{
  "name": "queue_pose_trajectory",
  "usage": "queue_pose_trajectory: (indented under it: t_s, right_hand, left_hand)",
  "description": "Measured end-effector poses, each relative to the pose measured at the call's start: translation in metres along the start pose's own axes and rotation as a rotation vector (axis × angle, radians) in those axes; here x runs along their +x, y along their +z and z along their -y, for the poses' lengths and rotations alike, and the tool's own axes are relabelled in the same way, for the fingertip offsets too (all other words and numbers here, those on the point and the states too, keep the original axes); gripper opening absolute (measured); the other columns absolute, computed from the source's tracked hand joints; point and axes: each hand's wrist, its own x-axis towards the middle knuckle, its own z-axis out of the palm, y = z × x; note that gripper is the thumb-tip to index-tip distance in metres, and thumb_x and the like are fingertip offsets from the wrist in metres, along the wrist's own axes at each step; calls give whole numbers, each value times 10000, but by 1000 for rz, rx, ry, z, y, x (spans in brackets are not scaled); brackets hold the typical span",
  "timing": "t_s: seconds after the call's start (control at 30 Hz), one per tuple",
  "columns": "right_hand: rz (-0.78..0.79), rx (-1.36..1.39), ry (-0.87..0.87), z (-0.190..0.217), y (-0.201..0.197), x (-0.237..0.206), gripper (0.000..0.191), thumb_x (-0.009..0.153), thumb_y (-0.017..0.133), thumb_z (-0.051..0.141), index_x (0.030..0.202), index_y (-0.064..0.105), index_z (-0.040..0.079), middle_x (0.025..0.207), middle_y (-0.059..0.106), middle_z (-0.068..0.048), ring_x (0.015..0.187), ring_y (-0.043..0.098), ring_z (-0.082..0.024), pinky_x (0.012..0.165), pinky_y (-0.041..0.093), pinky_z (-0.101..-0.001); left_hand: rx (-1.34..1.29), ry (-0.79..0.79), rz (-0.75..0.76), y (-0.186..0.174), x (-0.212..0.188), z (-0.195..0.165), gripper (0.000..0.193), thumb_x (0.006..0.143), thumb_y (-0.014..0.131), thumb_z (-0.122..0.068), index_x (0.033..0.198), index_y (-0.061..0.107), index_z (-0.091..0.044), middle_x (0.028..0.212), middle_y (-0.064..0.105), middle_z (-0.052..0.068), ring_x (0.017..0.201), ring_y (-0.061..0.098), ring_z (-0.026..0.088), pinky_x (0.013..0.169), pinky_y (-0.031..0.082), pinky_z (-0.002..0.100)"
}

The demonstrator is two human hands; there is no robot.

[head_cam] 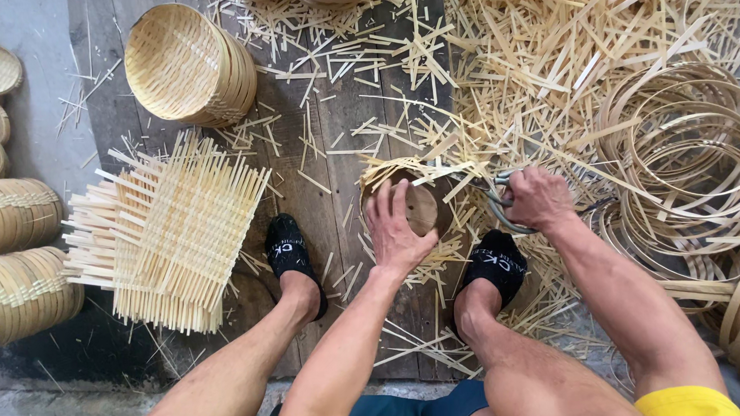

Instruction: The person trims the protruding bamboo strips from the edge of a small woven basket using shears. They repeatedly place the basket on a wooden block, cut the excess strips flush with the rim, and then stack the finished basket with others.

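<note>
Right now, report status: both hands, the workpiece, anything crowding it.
Left hand flat on the round woven bamboo tray. Right hand gripping grey metal shears at its rim. Loose bamboo offcuts all around.

Woven mats (167, 233): pale straw, crosshatch weave. Stacked baskets (189, 64): same pale yellow, fine weave. Bamboo hoops (683, 148): light tan. Floor planks (328, 193): dark grey-brown. Socks (289, 253): black, white lettering. Shorts (412, 410): dark teal. Sleeves (686, 402): yellow. Shears (499, 206): grey metal.
</note>
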Motion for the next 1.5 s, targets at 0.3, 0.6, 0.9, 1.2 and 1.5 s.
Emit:
queue_pose_trajectory:
  t_s: [0.3, 0.6, 0.9, 1.2, 1.5]
  right_hand:
    - [-90, -89, -9, 21, -15, 22, 376, 843, 643, 426, 746, 632, 63, 684, 562, -56, 619, 518, -172, 573, 488, -347]
    - [-154, -144, -72, 9, -17, 16, 501, 857, 613, 509, 819, 658, 11, 720, 618, -107, 611, 565, -188, 553, 515, -317]
    - [87, -74, -24, 0, -7, 13, 277, 904, 632, 319, 948, 683, 50, 814, 671, -118, 635, 588, -164, 577, 513, -295]
    - [-185, -99, -46, 17, -8, 23, 442, 695, 642, 437, 874, 667, 34, 765, 622, -109, 679, 577, -205, 625, 545, -344]
    - [96, -68, -35, 2, -14, 18, 636, 843, 660, 604, 1012, 654, -9, 895, 639, -136, 759, 590, -211, 699, 539, -344]
  left_hand:
    - [-26, 46, 27, -5, 8, -7, 1001, 563, 900, -300, 1450, 446, -210, 1431, 390, 195, 1338, 400, 433, 1155, 362, 564]
    - [-9, 152, 179, -20, 17, 4, 996, 513, 888, -241, 1417, 470, -243, 1487, 380, 202, 1366, 361, 486, 1177, 300, 580]
    - [-115, 108, 60, -16, 9, 2, 1180, 464, 923, -278, 1469, 330, -100, 1468, 318, 241, 1383, 295, 457, 1150, 231, 605]
    - [-49, 146, 47, -7, 15, 4, 1020, 563, 885, -300, 1449, 418, -103, 1488, 436, 135, 1361, 396, 380, 1146, 327, 552]
    - [35, 245, 283, -22, 27, 14, 1007, 528, 857, -231, 1440, 438, -152, 1529, 426, 67, 1422, 341, 364, 1169, 298, 545]
